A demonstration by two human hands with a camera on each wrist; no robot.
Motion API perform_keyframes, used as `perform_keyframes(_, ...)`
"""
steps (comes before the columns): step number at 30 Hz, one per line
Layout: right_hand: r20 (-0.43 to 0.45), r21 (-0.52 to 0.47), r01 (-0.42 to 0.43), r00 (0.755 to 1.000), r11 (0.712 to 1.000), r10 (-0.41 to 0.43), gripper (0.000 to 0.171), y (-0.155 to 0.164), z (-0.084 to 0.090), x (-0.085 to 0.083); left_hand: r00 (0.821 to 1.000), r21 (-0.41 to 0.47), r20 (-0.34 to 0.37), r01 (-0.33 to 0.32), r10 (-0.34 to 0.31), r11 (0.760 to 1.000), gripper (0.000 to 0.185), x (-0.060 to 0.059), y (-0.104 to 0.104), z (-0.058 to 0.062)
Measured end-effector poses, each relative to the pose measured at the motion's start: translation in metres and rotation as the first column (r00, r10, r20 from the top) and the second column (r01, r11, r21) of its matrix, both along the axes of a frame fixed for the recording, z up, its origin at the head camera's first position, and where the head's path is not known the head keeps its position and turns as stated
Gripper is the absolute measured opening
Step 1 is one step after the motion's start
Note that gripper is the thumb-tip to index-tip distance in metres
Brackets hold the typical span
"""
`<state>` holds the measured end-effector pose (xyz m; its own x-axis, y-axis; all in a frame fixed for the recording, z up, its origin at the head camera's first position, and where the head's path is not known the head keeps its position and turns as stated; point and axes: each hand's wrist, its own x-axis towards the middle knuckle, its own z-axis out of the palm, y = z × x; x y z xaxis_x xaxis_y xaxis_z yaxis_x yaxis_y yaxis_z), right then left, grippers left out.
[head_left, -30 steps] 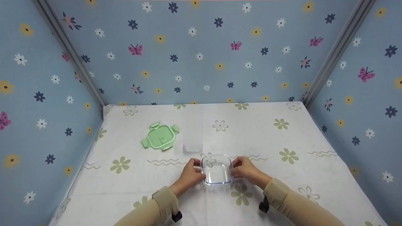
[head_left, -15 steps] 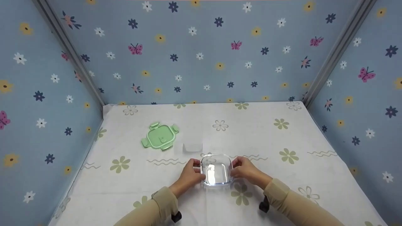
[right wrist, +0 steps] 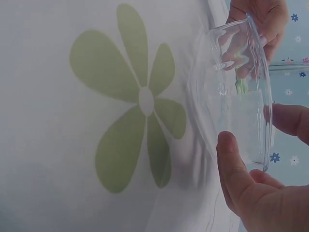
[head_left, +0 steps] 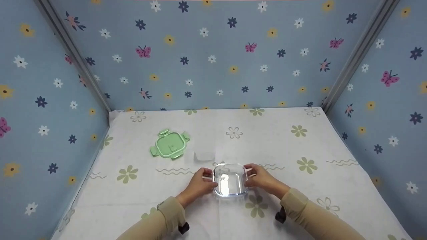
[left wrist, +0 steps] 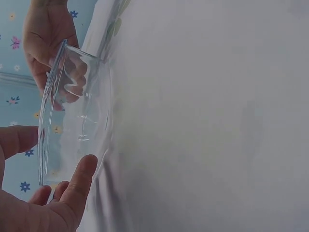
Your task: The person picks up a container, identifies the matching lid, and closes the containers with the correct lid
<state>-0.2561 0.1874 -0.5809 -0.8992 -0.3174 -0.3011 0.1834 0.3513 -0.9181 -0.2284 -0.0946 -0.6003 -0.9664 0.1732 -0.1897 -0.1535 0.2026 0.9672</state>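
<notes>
A clear square glass food container [head_left: 230, 180] stands on the cloth in front of the person, its rim facing up. My left hand [head_left: 199, 185] holds its left side, the thumb at the near corner and the fingers farther back. On the opposite side my right hand [head_left: 263, 180] grips the container likewise, thumb and fingers apart along the wall. Both wrist views show fingertips at the rim and on the glass side. A green snap lid [head_left: 170, 145] with side flaps lies behind and to the left of the container.
A small whitish translucent piece [head_left: 204, 156] sits between the lid and the container. White cloth with green flowers [head_left: 298, 131] covers the table. Blue floral walls [head_left: 213, 50] close off the back and both sides.
My left hand and forearm have shifted slightly left and back, and the right fingers have spread a little at the far corner. The container has barely moved; the lid stays put.
</notes>
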Motion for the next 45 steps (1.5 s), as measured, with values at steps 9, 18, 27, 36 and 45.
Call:
perform_keyframes(9,-0.028,0.012,-0.020,0.999,1.000,0.021,0.086,0.001,0.000,0.000,0.999,-0.026,0.024,-0.028,0.028,0.999,0.058,-0.006,-0.016,0.002)
perform_keyframes(18,-0.030,0.030,-0.020,0.999,0.999,0.021,0.082,0.003,-0.002,-0.001,0.997,-0.072,0.044,-0.064,0.068,0.995,0.056,-0.012,-0.032,0.006)
perform_keyframes(27,-0.017,0.046,-0.008,1.000,0.999,0.009,0.081,0.003,-0.002,0.001,0.993,-0.103,0.020,-0.110,0.113,0.989,0.052,-0.020,-0.048,0.007)
perform_keyframes(36,-0.017,0.031,-0.005,1.000,0.999,0.005,0.080,0.005,-0.006,-0.002,0.990,-0.130,-0.021,-0.140,0.139,0.982,0.052,-0.029,-0.062,0.011)
perform_keyframes(45,-0.005,0.048,0.003,1.000,0.999,-0.003,0.078,0.003,-0.006,-0.001,0.990,-0.174,-0.046,-0.143,0.137,0.974,0.054,-0.036,-0.076,0.017)
